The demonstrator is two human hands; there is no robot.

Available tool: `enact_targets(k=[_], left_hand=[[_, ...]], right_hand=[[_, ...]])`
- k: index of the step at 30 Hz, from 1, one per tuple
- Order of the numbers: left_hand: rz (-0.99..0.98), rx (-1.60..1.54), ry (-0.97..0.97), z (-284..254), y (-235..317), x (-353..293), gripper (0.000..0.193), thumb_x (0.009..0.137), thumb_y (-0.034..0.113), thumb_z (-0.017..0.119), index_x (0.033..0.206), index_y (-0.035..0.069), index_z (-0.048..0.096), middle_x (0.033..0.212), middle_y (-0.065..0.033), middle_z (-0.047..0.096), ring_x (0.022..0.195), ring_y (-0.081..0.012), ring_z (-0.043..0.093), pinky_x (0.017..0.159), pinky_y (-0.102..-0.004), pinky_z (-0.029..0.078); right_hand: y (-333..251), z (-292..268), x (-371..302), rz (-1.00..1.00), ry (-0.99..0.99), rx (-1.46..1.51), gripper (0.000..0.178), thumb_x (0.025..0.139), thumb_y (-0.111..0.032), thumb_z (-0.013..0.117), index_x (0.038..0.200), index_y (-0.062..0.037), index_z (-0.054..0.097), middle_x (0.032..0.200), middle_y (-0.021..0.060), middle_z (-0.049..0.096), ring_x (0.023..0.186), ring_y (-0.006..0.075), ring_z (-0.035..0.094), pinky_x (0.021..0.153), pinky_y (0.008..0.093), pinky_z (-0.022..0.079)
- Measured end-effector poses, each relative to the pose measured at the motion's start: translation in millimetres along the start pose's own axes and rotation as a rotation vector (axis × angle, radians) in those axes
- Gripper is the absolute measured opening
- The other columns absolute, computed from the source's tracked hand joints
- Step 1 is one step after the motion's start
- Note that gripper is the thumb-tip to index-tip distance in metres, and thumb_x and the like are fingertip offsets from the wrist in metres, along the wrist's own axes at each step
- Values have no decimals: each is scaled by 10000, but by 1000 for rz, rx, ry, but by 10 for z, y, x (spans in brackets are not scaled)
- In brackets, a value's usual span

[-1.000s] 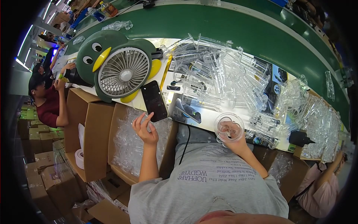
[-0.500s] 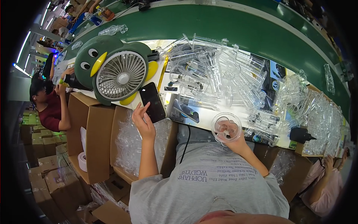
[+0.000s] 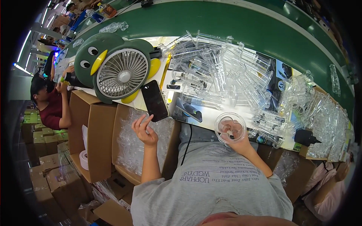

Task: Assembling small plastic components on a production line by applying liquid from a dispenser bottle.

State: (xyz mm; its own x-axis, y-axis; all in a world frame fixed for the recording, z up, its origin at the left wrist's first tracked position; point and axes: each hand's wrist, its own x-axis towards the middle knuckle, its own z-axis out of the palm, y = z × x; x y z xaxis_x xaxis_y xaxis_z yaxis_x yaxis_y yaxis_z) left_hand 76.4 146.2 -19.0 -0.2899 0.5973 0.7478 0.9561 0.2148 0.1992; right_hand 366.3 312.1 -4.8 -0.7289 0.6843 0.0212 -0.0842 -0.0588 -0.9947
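Note:
My right hand (image 3: pixel 240 143) is closed round a clear round plastic piece (image 3: pixel 230 127) with a wide rim, its open end turned up. Its fingers show through the clear wall. My left hand (image 3: pixel 146 132) is empty, with the fingers apart, and hovers just off the lower end of a black phone (image 3: pixel 155 101) that lies on the table's near edge. Under that hand stands a cardboard box (image 3: pixel 172 150) full of clear plastic pieces (image 3: pixel 130 145). Ahead of both hands, many clear tube-like plastic parts (image 3: pixel 226 71) lie heaped on the printed table cover.
A green penguin-shaped fan (image 3: pixel 122 75) stands left of the heap. More clear parts (image 3: pixel 328 120) and a black nozzle bottle (image 3: pixel 306 138) are at the right. Behind runs a green belt (image 3: pixel 188 22). Co-workers sit left (image 3: pixel 52 109) and right (image 3: pixel 320 192). An open box (image 3: pixel 102 139) holds a tape roll (image 3: pixel 83 160).
My left hand has drawn back from the phone toward me, over the box. My right hand still holds the clear piece in nearly the same place.

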Motion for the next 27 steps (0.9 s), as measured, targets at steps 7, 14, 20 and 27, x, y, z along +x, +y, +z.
enact_targets(k=[7,14,20,27], left_hand=[[-11,15,-30,32,20,-24,243,882,95,354,919,22,583,944,-60,672,983,-248,559,891,-401,345],[-4,-3,-34,43,36,-6,254,875,94,366,930,11,600,944,-83,668,964,-250,558,877,-395,348],[-11,-2,-46,32,62,-5,267,877,102,373,923,-1,615,959,-94,660,965,-249,558,883,-386,345],[-38,-11,-73,36,31,-21,230,884,97,379,931,9,585,989,-86,659,999,-259,551,907,-393,329]], right_hand=[[16,-52,-36,76,-70,8,432,718,41,675,1111,-27,511,966,46,496,889,133,506,798,270,409],[-23,13,-1,1,22,-1,311,773,-107,656,1040,24,565,851,17,585,761,87,509,701,230,415],[-9,13,-3,-23,32,5,305,763,-86,647,1035,27,568,855,19,586,758,88,511,705,228,419],[-66,5,4,11,23,-47,278,759,-80,645,1008,22,578,863,28,585,778,94,522,731,236,424]])
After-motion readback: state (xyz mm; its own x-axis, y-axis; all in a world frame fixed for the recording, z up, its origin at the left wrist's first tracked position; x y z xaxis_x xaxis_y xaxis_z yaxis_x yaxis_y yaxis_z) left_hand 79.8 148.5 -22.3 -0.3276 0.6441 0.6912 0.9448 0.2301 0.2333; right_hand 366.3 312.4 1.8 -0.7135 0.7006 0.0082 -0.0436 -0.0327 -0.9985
